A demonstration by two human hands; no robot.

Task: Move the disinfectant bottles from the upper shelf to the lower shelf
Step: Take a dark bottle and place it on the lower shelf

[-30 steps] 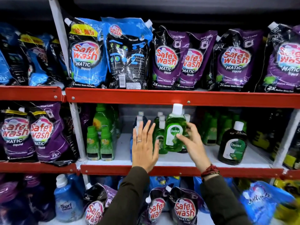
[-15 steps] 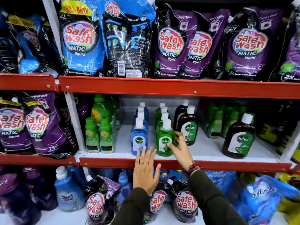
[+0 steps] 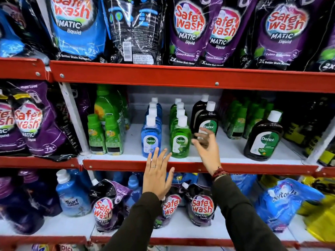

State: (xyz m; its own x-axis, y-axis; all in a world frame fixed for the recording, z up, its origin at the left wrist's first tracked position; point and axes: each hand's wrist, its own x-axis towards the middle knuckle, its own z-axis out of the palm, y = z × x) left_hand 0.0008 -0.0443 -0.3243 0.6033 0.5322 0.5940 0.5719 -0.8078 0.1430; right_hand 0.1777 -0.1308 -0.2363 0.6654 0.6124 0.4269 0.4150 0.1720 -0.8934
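Note:
On the middle shelf stand rows of Dettol bottles with white caps: a blue row fronted by a blue bottle, a green row fronted by a green bottle, and dark brown bottles behind. Another dark brown bottle stands alone to the right. My right hand hovers just right of the front green bottle, fingers spread, holding nothing. My left hand is flat and open over the red shelf lip, below the blue and green bottles.
Safe Wash pouches fill the top shelf and the left bay. Small green bottles stand left of the Dettol rows, more green bottles to the right. The bottom shelf holds Safe Wash pouches, a Surf bottle and a blue pouch.
My right hand set the green bottle down at the front of the green row and has let go, moving slightly right. My left hand dropped from the shelf to the lip.

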